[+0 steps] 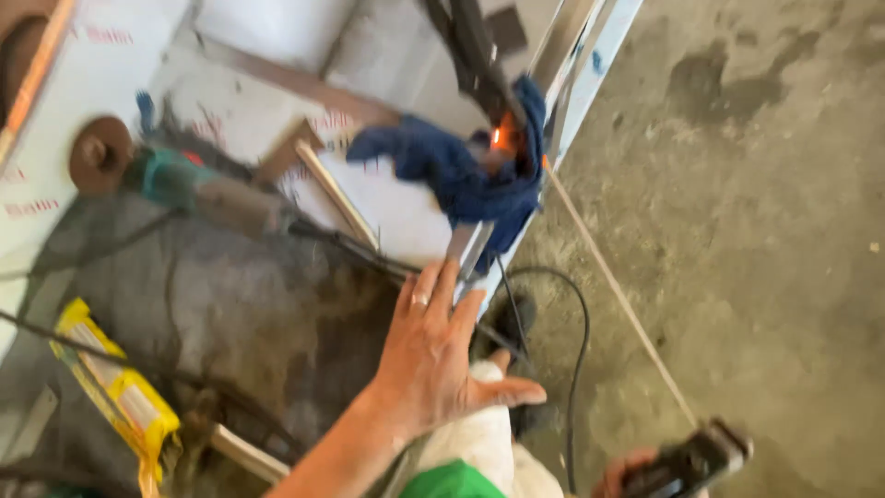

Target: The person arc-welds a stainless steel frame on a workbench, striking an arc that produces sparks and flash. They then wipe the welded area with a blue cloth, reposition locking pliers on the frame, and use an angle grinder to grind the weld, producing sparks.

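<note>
Fingers spread, my left hand [431, 355] is released, its tips touching the near end of the long pale metal frame rail [562, 101], which runs up and away toward an orange glow [501, 138] under a blue cloth [461, 171]. My right hand [636, 472] grips a dark electrode holder [696, 456], blurred, farther off.
</note>
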